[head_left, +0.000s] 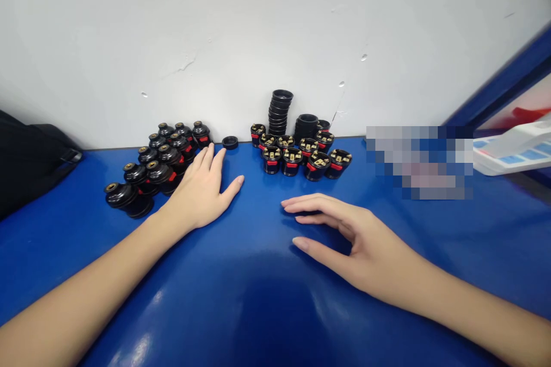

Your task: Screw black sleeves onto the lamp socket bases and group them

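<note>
My left hand (202, 192) lies flat and open on the blue table (258, 298), its fingertips next to a cluster of assembled black lamp sockets (157, 166) with red tabs. One loose black ring (229, 141) sits just beyond its fingers. My right hand (344, 238) rests on the table with fingers stretched out toward the left and holds nothing. Behind it stands a group of open black socket bases (301, 155) showing brass contacts. A tall stack of black rings (279, 112) and a shorter stack (306, 125) stand against the wall.
A white wall (258, 28) runs along the back edge of the table. A black bag (30, 155) lies at the far left. At the far right lies a white and blue box (514, 152), and a blurred patch (419, 160) covers something beside it.
</note>
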Tool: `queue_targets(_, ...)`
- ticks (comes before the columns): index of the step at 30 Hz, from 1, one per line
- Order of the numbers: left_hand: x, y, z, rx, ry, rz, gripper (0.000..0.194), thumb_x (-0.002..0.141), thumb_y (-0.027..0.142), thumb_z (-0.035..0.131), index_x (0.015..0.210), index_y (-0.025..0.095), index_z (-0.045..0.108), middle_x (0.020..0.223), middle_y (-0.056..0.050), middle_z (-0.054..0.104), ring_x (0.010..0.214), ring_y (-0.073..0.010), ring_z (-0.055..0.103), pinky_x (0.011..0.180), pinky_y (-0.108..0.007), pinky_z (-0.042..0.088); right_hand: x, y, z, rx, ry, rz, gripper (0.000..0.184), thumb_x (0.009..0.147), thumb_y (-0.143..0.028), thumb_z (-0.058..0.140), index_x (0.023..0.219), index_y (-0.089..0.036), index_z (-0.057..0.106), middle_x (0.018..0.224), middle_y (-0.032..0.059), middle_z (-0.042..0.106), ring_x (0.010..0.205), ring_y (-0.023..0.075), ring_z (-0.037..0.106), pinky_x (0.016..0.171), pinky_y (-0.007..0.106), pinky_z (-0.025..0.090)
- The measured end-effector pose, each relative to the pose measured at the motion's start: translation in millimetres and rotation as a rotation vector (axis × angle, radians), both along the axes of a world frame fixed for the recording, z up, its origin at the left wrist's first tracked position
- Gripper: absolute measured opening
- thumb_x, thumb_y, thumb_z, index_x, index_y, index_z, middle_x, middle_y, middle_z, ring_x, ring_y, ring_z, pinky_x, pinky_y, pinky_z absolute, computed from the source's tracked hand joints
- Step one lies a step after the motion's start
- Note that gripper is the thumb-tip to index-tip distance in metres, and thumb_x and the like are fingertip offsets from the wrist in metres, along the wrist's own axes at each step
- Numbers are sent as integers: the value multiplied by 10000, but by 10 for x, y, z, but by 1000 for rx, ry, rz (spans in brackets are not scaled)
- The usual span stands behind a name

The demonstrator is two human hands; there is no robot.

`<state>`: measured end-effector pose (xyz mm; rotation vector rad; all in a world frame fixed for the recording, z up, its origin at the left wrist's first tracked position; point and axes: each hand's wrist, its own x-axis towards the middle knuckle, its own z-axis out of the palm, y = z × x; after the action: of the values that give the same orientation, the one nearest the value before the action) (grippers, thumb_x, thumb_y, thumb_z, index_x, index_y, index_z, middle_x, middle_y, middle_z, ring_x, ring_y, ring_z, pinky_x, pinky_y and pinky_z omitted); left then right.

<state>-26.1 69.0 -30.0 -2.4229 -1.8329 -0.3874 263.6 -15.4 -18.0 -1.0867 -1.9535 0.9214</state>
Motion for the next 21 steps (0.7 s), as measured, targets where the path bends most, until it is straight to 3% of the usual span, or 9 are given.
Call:
queue_targets(5, -31, 0, -8, 115, 8, -180, 777, 1112, 526, 479, 1680, 8, 371, 1764, -292, 369, 1662, -445, 346, 1352, -638, 337, 5, -8, -8, 11, -2, 4, 286, 986, -335, 784, 1262, -262, 794, 1346, 65, 813, 1222, 265, 803, 1079, 405, 691)
queue_targets(13, 121, -92, 116, 273, 14, -546, 641, 1133, 210, 476, 1742, 160, 282, 1813, -175, 334, 1683, -327, 353, 1361, -561, 392, -6, -3, -1, 32, -6, -1, 277, 980, -332, 785, 1251, -273, 800, 1332, 69, 821, 1210, 284, 806, 1068, 442, 697)
queue_targets(17, 151, -116, 133, 267, 80, -631, 597, 1157, 180, 409, 1744, 208, 306, 1797, -116, 387, 1692, -299, 339, 1353, -545, 407, -3, -3, -13, 36, -18, -2, 285, 984, -333, 779, 1265, -281, 794, 1343, 67, 817, 1220, 286, 802, 1079, 448, 690)
queue_targets(21, 133, -128, 107, 266, 82, -658, 586, 1160, 187, 421, 1738, 222, 328, 1773, -128, 433, 1685, -304, 355, 1344, -553, 416, 1, -2, -31, 34, -24, -1, 284, 989, -332, 777, 1269, -280, 788, 1342, 67, 817, 1223, 286, 799, 1090, 455, 683)
